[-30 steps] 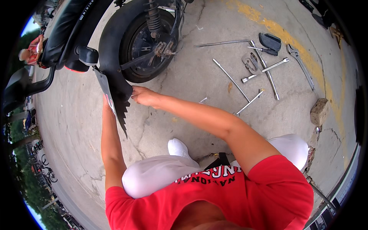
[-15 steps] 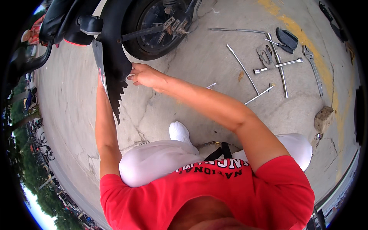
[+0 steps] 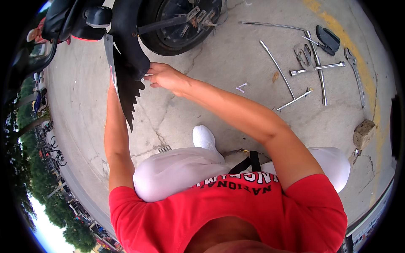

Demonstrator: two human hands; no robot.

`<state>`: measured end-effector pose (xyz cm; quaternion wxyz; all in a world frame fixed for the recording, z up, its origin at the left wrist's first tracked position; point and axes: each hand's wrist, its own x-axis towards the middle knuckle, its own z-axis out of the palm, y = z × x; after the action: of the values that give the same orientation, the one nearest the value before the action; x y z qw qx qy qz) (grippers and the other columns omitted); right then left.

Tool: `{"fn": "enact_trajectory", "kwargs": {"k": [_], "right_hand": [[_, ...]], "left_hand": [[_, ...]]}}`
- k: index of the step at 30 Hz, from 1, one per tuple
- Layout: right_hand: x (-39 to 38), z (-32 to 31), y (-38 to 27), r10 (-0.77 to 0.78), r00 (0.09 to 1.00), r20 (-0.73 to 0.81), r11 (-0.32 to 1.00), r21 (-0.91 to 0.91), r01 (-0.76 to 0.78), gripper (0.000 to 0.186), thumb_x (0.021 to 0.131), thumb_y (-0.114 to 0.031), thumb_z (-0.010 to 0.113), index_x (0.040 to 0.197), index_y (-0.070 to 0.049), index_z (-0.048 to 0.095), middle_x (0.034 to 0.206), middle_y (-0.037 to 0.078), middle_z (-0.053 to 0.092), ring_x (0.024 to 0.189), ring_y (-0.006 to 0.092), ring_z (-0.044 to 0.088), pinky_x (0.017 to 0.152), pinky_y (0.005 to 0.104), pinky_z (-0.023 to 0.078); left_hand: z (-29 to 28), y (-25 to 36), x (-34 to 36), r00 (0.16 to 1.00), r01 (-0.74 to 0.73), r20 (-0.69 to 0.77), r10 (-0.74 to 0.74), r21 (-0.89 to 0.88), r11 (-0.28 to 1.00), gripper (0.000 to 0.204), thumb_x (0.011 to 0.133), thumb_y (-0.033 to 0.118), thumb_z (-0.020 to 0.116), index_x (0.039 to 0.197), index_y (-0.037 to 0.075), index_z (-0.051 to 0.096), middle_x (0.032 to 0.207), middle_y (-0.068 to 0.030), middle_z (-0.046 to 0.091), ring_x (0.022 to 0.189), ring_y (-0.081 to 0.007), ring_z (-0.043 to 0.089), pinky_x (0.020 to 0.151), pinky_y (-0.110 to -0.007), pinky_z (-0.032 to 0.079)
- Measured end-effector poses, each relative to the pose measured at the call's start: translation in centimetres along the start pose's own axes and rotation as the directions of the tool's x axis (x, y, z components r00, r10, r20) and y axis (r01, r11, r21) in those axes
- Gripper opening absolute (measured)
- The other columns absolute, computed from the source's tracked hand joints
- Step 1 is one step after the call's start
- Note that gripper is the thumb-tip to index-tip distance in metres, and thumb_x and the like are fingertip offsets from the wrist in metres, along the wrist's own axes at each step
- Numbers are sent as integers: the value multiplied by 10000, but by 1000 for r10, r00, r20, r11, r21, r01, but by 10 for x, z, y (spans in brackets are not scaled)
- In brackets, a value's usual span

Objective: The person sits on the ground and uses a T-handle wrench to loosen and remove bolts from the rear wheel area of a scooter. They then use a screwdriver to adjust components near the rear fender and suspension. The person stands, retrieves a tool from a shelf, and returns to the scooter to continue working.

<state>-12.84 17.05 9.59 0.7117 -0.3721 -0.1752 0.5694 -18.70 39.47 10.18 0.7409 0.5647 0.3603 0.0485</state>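
Observation:
My right hand [image 3: 166,78] is at the lower edge of a scooter's black rear fender [image 3: 126,29], fingers bent together around a small whitish bit that I cannot make out. Below the fender hangs a black mud flap [image 3: 126,86] with a saw-toothed edge. A plate [image 3: 110,59], seen nearly edge-on, stands along the flap's left side. Behind that plate is my left hand [image 3: 112,85]; its fingers are hidden, and mostly the forearm shows. The black rear wheel [image 3: 168,47] is just beyond the fender, to the right.
On the concrete at right lie a cross wrench [image 3: 319,75], an adjustable wrench [image 3: 355,78], a T-shaped wrench [image 3: 276,63], a long metal rod [image 3: 270,24] and a black case [image 3: 329,40]. Small pale pieces [image 3: 241,87] lie nearer. A stone block [image 3: 363,134] sits far right.
The view has shifted slightly, so the tools appear farther right and the wheel higher. Both hands stay at the fender and flap; the right fingers have moved slightly at the edge.

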Motion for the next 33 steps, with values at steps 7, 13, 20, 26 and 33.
{"fn": "enact_trajectory", "kwargs": {"k": [7,13,20,26,33], "right_hand": [[-11,4,-11,12,1000,-10,1000,10,-12,472,874,-22,404,1341,-91,420,1358,60,451,1227,189,430,983,343,371],[-14,4,-18,28,999,23,1000,3,-28,477,878,-22,397,1344,-116,421,1373,63,440,1232,199,430,986,369,382],[1,-12,-6,47,999,-11,993,-106,-48,482,865,-27,430,1340,-109,418,1385,77,432,1216,214,452,967,367,399],[-27,-57,13,179,982,-58,863,-469,-185,429,869,-74,449,1288,18,438,1255,176,526,1062,262,574,858,384,465],[-169,-225,9,407,912,-45,-12,-999,-44,266,824,-176,518,922,50,616,873,214,632,774,362,608,692,443,461]], "left_hand": [[3,5,2,1000,4,5,-4,11,1000,471,904,457,468,1145,60,541,991,-83,607,864,-231,591,686,-361,505],[2,27,11,999,-29,36,28,38,999,482,906,461,465,1166,60,532,1014,-83,603,890,-233,588,712,-362,505],[3,2,7,1000,14,20,-14,21,1000,496,910,465,462,1190,60,520,1040,-83,599,920,-236,585,742,-363,505],[-7,-16,24,999,9,36,-9,8,1000,508,912,468,459,1211,61,511,1063,-83,595,946,-238,583,768,-364,505],[-61,-21,17,949,-259,-172,266,62,964,737,919,592,347,1346,-8,374,1353,-145,437,1271,-257,383,1085,-438,252]]}}
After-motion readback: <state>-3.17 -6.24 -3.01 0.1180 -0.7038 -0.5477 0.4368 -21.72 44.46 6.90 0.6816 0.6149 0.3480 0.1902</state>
